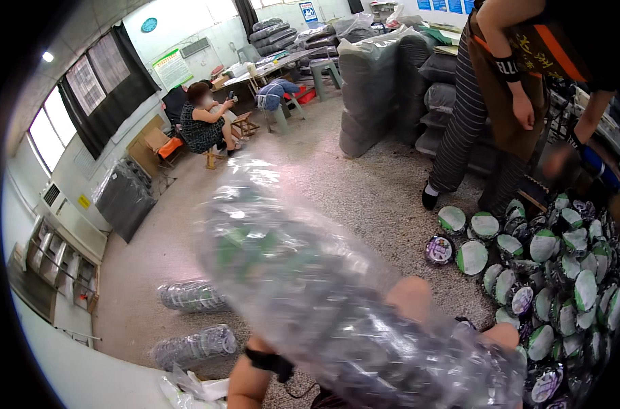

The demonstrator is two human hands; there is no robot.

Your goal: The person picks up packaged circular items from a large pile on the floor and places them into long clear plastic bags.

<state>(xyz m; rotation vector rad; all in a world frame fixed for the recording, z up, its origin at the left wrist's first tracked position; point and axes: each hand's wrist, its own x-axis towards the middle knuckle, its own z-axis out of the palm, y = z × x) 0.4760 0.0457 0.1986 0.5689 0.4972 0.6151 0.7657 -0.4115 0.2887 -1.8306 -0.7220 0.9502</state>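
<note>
A long, bulging clear plastic bag (pixel 310 293) stretches diagonally across the front, blurred by motion. Dark round items with touches of green and white show through it, too smeared to name. From the lower edge my left forearm (pixel 249 378) rises beside the bag, a black band (pixel 272 363) at its wrist. My left hand is hidden behind the plastic, so its grip does not show. Bare skin (pixel 412 296) shows past the bag's right side; I cannot tell whether it is a hand or a knee. My right hand's fingers cannot be made out.
Many round lidded containers (pixel 472 258) are heaped at right. Two filled clear bags (pixel 194 346) (pixel 193 296) lie on the floor at left. A person (pixel 514 109) bends over the heap; another person (pixel 204 123) sits farther back. Wrapped dark stacks (pixel 371 95) stand behind.
</note>
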